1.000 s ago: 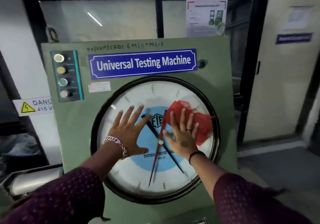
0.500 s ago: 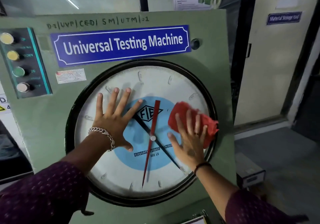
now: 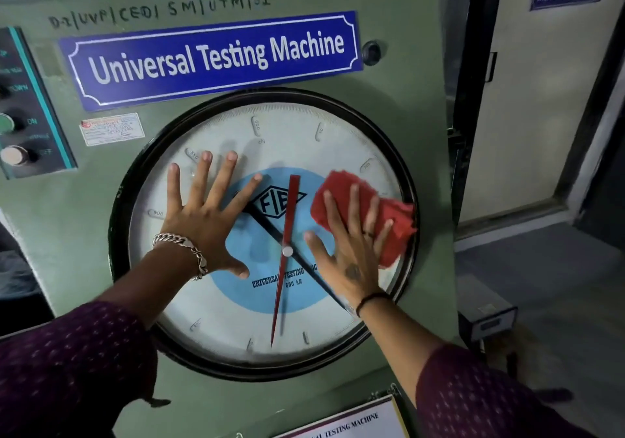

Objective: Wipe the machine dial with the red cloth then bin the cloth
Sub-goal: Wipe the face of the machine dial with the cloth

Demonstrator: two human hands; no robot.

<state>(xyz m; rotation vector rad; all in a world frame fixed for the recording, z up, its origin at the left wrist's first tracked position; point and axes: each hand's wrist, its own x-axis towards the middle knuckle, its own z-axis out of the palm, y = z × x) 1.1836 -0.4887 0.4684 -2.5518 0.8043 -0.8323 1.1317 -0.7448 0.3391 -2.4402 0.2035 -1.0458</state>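
The big round dial with a black rim fills the front of the green testing machine. It has a white face, a blue centre, a red needle and a black needle. My left hand lies flat with fingers spread on the dial's left half, holding nothing. My right hand presses the crumpled red cloth flat against the glass at the dial's right edge, fingers spread over it. No bin is in view.
A blue "Universal Testing Machine" nameplate sits above the dial. A button panel is at the left edge. A doorway with a door is to the right, and a small dark box stands on the floor beside the machine.
The cloth and my right hand slid from the dial's upper centre toward its right rim. The view has come closer to the machine. My left hand stays flat on the left half.
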